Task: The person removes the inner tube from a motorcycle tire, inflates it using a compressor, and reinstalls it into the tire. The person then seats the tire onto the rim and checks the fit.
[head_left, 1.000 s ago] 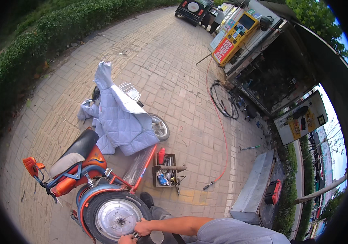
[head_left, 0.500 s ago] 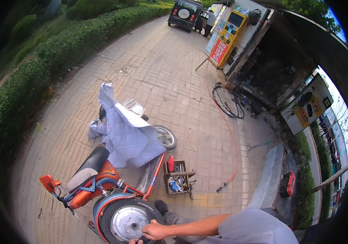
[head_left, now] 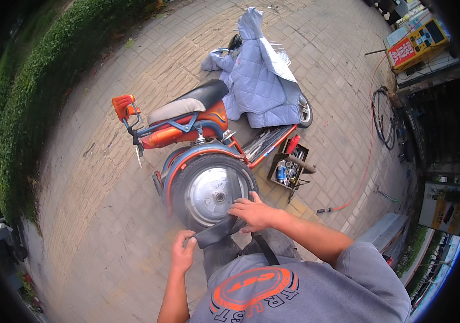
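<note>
An orange electric scooter [head_left: 200, 134] lies on its side, its rear wheel [head_left: 200, 196] with a silver hub facing up before me. A flattened black inner tube [head_left: 216, 232] stretches between my hands at the wheel's near edge. My left hand [head_left: 182, 253] pinches its left end between thumb and fingers. My right hand [head_left: 254, 212] is closed on the tube's other end beside the tyre [head_left: 249, 183], with fingertips close to the rubber. How far the tube runs into the tyre is hidden by the hand.
Right of the scooter stands an open toolbox [head_left: 272, 171] with several tools. A quilted grey cover [head_left: 262, 81] drapes the scooter's front. A red air hose [head_left: 369, 156] crosses the paving to a yellow machine [head_left: 418, 46]. A black tyre or tube [head_left: 383, 118] lies by the stall; a hedge [head_left: 41, 91] runs left.
My view has swung, so the scooter sits higher and further right. Both hands are now fully in sight, with a length of black inner tube held out from the wheel.
</note>
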Demonstrator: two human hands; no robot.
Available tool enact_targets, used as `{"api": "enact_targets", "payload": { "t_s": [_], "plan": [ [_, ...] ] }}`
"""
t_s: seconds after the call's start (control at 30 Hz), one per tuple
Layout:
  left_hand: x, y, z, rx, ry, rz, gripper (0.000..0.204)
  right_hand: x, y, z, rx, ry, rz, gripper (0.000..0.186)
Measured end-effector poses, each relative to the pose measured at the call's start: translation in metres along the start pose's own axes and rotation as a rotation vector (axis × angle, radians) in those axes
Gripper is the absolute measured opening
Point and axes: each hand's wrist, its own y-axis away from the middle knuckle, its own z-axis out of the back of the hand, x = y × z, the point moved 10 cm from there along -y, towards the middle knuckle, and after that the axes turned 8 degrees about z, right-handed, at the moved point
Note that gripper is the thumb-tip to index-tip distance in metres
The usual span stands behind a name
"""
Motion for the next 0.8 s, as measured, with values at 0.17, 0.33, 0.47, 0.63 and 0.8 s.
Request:
{"api": "enact_targets", "payload": {
  "t_s": [0.17, 0.33, 0.47, 0.63, 0.8],
  "plan": [
    [0.011, 0.0, 0.004, -0.105, -0.01, -0.05, 0.016, -0.051, -0.035, -0.021, 0.118, 0.148, 0.039, 0.037],
    [0.047, 0.009, -0.008, -0.002, 0.11, 0.083, 0.018, -0.044, -0.03, 0.006, -0.096, 0.021, 0.009, 0.019],
    [0.069, 0.005, -0.035, 0.063, 0.374, 0.233, 0.013, 0.094, -0.013, 0.09, -0.3, 0.0, 0.165, 0.011],
    [0.046, 0.002, -0.016, 0.162, 0.514, 0.156, 0.012, 0.251, 0.013, 0.069, -0.107, 0.243, 0.44, 0.016],
    [0.158, -0.003, 0.03, -0.292, 0.353, 0.54, 0.023, 0.079, 0.028, 0.111, 0.189, 0.6, -0.14, 0.02]
  ]
}}
